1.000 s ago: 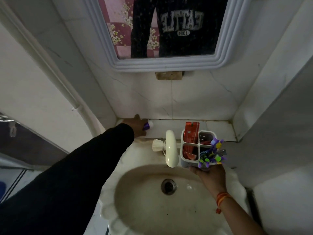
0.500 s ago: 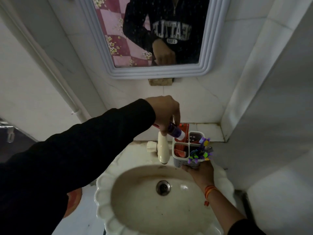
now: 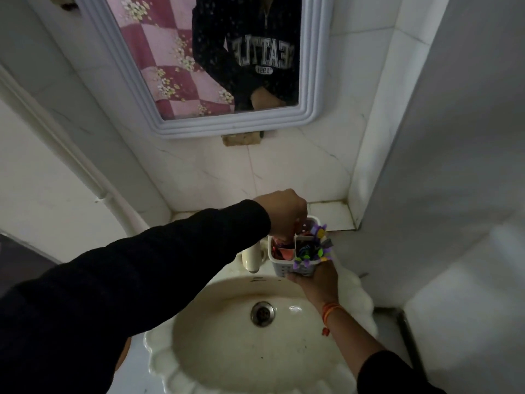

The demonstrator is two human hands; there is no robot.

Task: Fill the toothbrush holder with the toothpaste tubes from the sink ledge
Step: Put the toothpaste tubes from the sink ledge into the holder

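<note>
The white slotted toothbrush holder (image 3: 295,258), red tubes and purple-green brushes inside, sits above the sink (image 3: 227,359) at two o'clock, cupped underneath by the right hand (image 3: 315,282), while the left hand (image 3: 281,213) reaches fingers-down into it, grip unclear.

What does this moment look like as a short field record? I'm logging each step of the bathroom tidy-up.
setting: white sink below a wall mirror
left hand: left hand above the toothbrush holder, fingers reaching into its back-left compartment
right hand: right hand holding the toothbrush holder from below, over the basin
holder contents: red toothpaste tubes on the left, colourful toothbrushes front right
tube in left hand: hidden, cannot tell
tap: cream tap beside the holder
</note>
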